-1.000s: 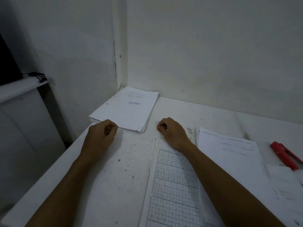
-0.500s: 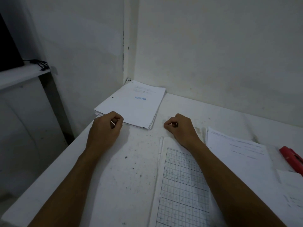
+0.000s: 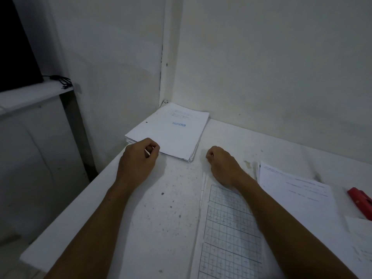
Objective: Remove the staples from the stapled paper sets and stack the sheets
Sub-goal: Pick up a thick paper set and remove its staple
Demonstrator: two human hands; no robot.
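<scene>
Paper lies in four places on the white table (image 3: pixel 165 228), and my two hands rest between them. Near the middle of the frame, pushed into the corner of the walls, sits one stack of sheets (image 3: pixel 171 133) with a blue stamp on its top page. My left hand (image 3: pixel 136 160) rests just at the near edge of that stack, fingers curled in, and something thin and pale shows between thumb and fingers; I cannot tell what it is. My right hand (image 3: pixel 223 166) lies right of centre, well apart from the stack, fingers curled into a loose fist; I cannot tell whether anything is inside it. Its wrist lies over the top of one grid-printed sheet (image 3: pixel 227 234) that runs down to the lower edge of the frame. Right of that forearm is one printed page (image 3: pixel 296 192), and at the lower right edge another paper (image 3: pixel 360 244) is partly cut off. One red tool (image 3: pixel 360 202) lies at the right edge, beside the printed page. At the upper left, one shelf (image 3: pixel 30 93) holds a dark cable (image 3: pixel 60 80).
</scene>
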